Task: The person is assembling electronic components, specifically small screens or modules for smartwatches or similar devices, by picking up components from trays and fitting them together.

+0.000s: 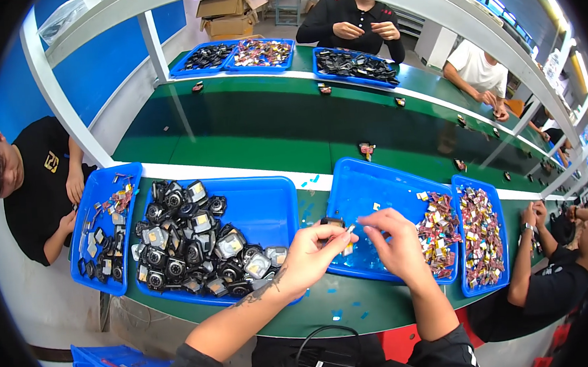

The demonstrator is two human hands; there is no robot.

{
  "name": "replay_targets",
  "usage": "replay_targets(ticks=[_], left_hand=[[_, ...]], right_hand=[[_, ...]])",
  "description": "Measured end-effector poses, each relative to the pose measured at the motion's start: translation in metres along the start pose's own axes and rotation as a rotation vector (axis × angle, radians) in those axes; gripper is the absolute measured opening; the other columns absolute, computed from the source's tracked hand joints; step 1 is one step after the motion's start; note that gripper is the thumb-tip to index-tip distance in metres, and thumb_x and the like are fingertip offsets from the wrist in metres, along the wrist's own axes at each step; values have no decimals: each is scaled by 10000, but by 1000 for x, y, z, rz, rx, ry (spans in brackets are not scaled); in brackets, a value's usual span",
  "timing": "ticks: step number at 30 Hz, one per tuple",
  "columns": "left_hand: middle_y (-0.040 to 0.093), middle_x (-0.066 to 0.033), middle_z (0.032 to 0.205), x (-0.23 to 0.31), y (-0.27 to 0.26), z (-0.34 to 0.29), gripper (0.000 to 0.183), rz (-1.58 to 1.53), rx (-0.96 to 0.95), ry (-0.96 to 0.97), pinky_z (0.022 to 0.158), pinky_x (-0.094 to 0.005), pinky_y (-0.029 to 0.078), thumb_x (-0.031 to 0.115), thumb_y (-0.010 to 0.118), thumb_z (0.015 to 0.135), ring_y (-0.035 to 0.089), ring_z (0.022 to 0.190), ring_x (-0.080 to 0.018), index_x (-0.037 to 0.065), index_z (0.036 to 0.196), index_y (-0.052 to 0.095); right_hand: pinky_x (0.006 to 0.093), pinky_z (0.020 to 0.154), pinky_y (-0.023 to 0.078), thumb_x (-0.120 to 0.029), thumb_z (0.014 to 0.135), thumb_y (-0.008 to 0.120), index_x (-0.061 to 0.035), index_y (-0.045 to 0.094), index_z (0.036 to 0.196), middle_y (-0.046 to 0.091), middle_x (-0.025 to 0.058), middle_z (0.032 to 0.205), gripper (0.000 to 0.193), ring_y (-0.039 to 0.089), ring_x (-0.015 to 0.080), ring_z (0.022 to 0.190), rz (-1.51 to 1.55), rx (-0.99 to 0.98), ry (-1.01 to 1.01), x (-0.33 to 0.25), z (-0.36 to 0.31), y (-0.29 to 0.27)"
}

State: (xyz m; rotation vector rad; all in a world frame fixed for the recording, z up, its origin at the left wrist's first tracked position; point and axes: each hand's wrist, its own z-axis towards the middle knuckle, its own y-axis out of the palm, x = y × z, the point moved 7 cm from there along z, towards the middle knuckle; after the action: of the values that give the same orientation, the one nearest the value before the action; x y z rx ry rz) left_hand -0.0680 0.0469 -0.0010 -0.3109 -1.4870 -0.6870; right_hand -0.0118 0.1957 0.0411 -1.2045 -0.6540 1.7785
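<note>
My left hand (322, 250) pinches a small black-cased part (333, 221), with a pale tip at the fingertips and a yellow-and-white piece (349, 247) just below. My right hand (397, 246) hovers close by on the right, fingers curled and thumb drawn toward the index finger. Anything between its fingertips is too small to make out. Both hands are over the near-left part of a blue tray (347, 173) with small circuit boards (440, 232) heaped at its right end. To the left, black housings with round lenses (196, 240) fill much of another blue tray (267, 192).
Narrow blue trays stand at the far left (121, 170) and right (460, 185). Blue scraps (337, 314) lie on the green bench. Beyond a white rail, parts (367, 151) dot a dark-green belt (250, 119). Co-workers (358, 28) sit around; a frame post (60, 97) rises at left.
</note>
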Motion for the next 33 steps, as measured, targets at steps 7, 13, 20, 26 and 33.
replay_targets(ticks=[7,13,20,26,33], left_hand=[[654,-41,1001,-18,17,-9,241,-320,-248,-347,714,-238,439,179,547,986,582,889,-94,5,1124,640],[616,-99,1227,-4,-9,4,367,-92,116,-11,759,-250,443,99,413,1013,582,1002,-106,81,1380,422],[600,-120,1236,-8,4,-4,366,-43,124,53,953,-279,476,-32,479,962,579,1135,-153,-29,1328,487],[602,-133,1221,-15,11,-6,391,-194,52,-74,906,-263,513,-36,502,956,610,1084,-152,-39,1347,489],[581,-133,1272,-20,14,-9,434,-264,-3,-57,959,-272,479,-19,493,967,589,1115,-147,-45,1395,430]], right_hand=[[269,744,508,39,842,655,27,689,972,634,106,942,134,605,164,886,938,-64,137,0,-4,16],[271,714,539,45,822,688,13,701,940,689,110,868,123,667,175,805,695,74,164,-7,-8,-11],[328,633,539,16,778,731,-17,706,926,691,127,870,154,679,264,751,274,98,-59,-41,-2,5],[322,636,537,35,785,721,-13,707,959,674,118,842,180,673,252,729,277,225,-31,-45,-6,-1],[296,609,529,49,803,703,-11,711,1021,662,132,877,226,664,220,698,368,218,-46,-43,-11,6]])
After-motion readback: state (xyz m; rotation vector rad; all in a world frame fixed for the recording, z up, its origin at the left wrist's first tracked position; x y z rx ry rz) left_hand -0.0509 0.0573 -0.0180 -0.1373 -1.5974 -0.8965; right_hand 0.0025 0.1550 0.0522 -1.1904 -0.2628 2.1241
